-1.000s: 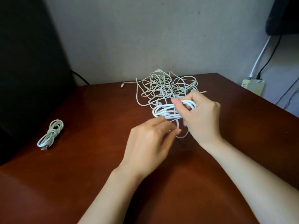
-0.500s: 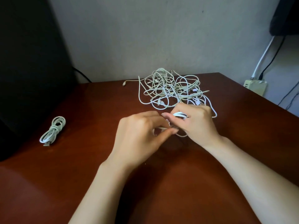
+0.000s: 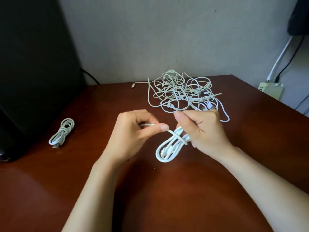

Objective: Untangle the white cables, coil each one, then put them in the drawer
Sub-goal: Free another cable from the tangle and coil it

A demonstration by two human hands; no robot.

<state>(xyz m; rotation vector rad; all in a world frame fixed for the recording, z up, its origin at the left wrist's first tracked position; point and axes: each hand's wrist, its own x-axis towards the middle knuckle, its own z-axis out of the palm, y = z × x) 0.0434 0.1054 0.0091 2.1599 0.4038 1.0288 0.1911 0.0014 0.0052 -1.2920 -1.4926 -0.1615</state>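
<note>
Gripping a looped white cable (image 3: pixel 168 148), the right hand (image 3: pixel 205 131) steadies it; the left hand (image 3: pixel 133 133) pinches its free end above the wooden table (image 3: pixel 184 198).

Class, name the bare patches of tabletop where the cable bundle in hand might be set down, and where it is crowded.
Bare reddish-brown wooden table lies in front of the finished white coil, and right of the right hand. Crowded: the far middle, under the tangled white cables.
</note>
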